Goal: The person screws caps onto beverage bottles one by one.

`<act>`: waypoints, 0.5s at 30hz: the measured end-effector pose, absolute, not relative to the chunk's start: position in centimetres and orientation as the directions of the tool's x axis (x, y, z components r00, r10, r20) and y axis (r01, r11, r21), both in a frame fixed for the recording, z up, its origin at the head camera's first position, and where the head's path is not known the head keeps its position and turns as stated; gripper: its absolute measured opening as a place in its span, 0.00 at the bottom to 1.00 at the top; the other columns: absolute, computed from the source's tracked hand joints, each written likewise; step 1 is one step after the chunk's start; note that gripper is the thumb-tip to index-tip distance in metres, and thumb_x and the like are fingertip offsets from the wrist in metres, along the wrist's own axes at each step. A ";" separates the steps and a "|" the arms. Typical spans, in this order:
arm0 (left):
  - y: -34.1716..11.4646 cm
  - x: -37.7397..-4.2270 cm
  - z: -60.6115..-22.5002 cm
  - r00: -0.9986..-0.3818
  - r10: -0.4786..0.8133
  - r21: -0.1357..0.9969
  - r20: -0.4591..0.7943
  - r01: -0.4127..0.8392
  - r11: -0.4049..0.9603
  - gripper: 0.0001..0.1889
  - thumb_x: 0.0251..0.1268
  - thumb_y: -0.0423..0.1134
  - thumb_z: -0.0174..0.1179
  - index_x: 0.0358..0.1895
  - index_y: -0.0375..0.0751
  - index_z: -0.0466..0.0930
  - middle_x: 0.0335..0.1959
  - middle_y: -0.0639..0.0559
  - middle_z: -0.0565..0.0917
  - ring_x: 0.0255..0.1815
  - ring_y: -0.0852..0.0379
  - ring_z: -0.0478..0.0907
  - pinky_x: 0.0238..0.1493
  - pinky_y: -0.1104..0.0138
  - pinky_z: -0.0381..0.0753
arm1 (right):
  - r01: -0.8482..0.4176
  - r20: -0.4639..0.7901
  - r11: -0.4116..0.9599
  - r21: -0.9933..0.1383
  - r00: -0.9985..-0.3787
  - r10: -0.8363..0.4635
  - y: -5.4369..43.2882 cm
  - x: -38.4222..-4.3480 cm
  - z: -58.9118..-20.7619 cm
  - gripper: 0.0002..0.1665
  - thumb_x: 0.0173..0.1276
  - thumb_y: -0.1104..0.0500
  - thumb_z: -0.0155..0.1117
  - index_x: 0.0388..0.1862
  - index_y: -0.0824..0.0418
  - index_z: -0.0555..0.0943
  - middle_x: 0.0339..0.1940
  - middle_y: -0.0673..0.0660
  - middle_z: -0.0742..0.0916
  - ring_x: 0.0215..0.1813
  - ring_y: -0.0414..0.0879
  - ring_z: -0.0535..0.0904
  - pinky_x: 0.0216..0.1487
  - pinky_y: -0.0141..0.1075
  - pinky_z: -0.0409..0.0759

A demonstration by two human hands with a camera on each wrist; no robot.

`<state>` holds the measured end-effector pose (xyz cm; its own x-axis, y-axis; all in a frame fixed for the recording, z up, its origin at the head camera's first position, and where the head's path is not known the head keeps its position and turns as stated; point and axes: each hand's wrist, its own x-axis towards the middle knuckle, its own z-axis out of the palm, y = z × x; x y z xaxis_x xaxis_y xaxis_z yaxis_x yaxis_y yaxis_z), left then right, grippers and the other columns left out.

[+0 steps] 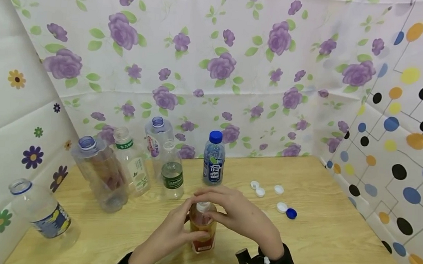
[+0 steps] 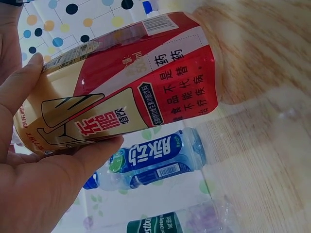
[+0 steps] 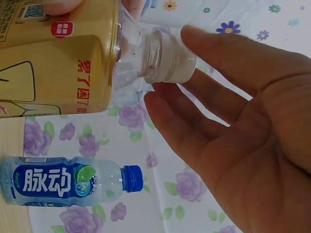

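Observation:
A drink bottle with a gold and red label [image 2: 160, 73] stands upright at the table's front middle. My left hand [image 1: 169, 229] grips its upper body from the left side, thumb across the front. On its neck is a white cap [image 3: 180, 60]. Around that cap my right hand [image 1: 246, 212] holds its thumb and fingers loosely spread. In the right wrist view, the right thumb [image 3: 214, 48] and fingers lie on opposite sides of the cap, with a gap to the palm. Just behind stands a blue-labelled bottle [image 1: 214, 161] with a blue cap.
Several uncapped clear bottles stand on the left: one with a green label [image 1: 173, 180], a large clear one [image 1: 105, 177], and one with a blue and yellow label [image 1: 50, 221]. Several white caps [image 1: 260, 192] and a blue cap [image 1: 291, 213] lie to the right. A flowered sheet [image 1: 186, 65] hangs behind.

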<state>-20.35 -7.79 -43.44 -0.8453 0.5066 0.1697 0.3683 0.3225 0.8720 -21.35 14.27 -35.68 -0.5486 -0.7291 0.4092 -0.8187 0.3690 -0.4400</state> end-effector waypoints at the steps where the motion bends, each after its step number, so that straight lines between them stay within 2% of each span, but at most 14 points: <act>1: -7.8 -20.4 -43.5 -0.843 0.510 0.874 0.169 0.367 0.317 0.46 0.62 0.47 0.73 0.78 0.44 0.56 0.68 0.44 0.75 0.65 0.45 0.77 0.64 0.54 0.79 | -0.818 0.409 0.373 -0.437 -0.550 -0.728 14.3 -21.4 -35.7 0.24 0.70 0.63 0.69 0.65 0.57 0.81 0.62 0.54 0.84 0.60 0.47 0.82 0.53 0.33 0.83; 7: -7.7 -20.4 -43.5 -0.841 0.516 0.882 0.164 0.359 0.305 0.46 0.62 0.47 0.73 0.78 0.42 0.56 0.68 0.43 0.75 0.65 0.44 0.77 0.64 0.57 0.80 | -0.808 0.450 0.410 -0.424 -0.581 -0.679 13.8 -21.4 -35.8 0.22 0.66 0.64 0.72 0.59 0.57 0.84 0.56 0.52 0.87 0.56 0.46 0.84 0.53 0.34 0.84; 15: -7.8 -20.5 -43.3 -0.849 0.510 0.875 0.139 0.346 0.338 0.47 0.62 0.48 0.73 0.78 0.39 0.55 0.65 0.44 0.76 0.65 0.45 0.77 0.63 0.57 0.80 | -0.723 0.455 0.524 -0.450 -0.690 -0.563 12.9 -20.6 -35.9 0.20 0.61 0.61 0.77 0.53 0.58 0.87 0.49 0.53 0.88 0.49 0.45 0.86 0.47 0.32 0.85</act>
<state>-20.53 -7.75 -43.33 -0.8490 0.5098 0.1388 0.3461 0.3382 0.8751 -20.65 12.92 -35.89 -0.6905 -0.5626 0.4547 -0.7232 0.5236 -0.4503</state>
